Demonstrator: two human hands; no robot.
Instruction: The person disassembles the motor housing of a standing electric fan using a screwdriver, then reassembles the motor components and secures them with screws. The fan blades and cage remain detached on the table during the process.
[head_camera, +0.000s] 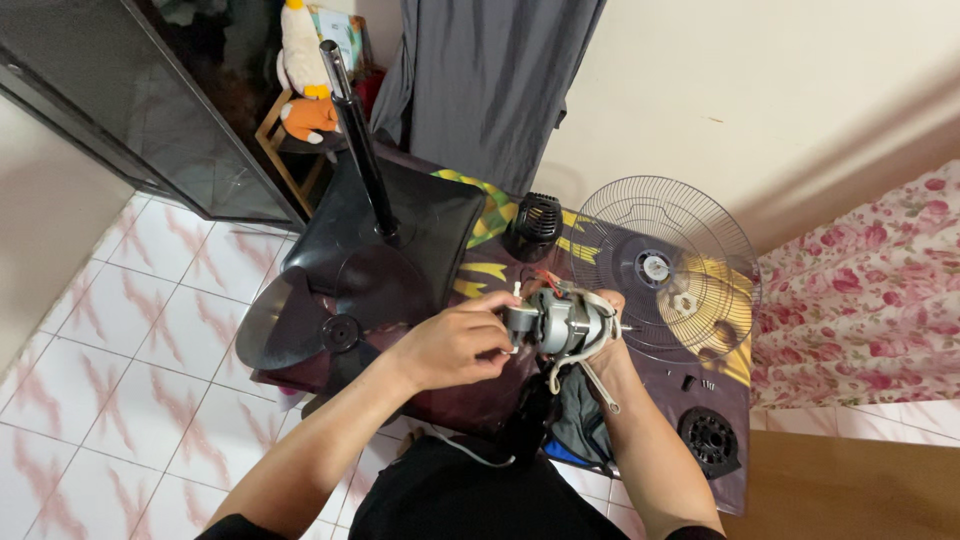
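We had laid the fan base (400, 215), wire guard (665, 265) and blade (300, 325) flat on the counter (720, 385). Above it, our right hand (605, 335) cradled the fan motor (560, 325) steady, wrapped around it, while our left hand (450, 345) pinched its rear end.

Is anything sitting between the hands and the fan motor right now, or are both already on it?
Nothing visible stands between them. The left hand has its fingers on the grey gearbox end of the fan motor, and the right hand cups the motor from the far side. A white cable hangs from it below, clear of both grips.
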